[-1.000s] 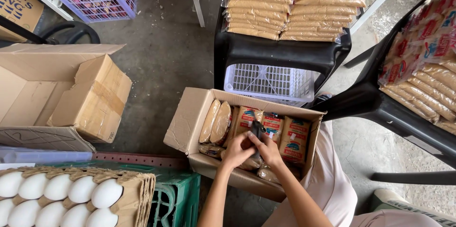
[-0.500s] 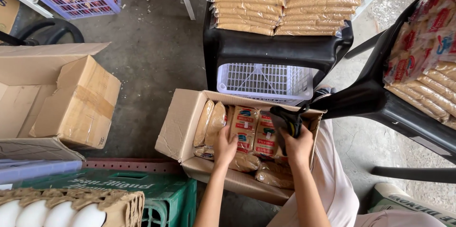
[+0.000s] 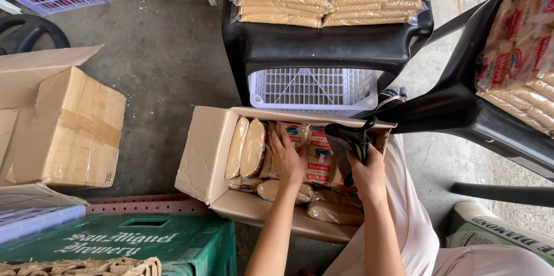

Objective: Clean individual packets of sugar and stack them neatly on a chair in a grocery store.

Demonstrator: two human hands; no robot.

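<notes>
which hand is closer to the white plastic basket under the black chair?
Left, narrowly. The left hand rests on the packets in the cardboard box, just below the white basket. The right hand, gripping a dark object, sits lower and further right.

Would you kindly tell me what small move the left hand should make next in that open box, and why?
Probably close the left hand on the upright packet under its fingers and lift it out. It already rests flat on the packets standing in the cardboard box, while the right hand is busy holding a dark bag at the box's edge.
</notes>
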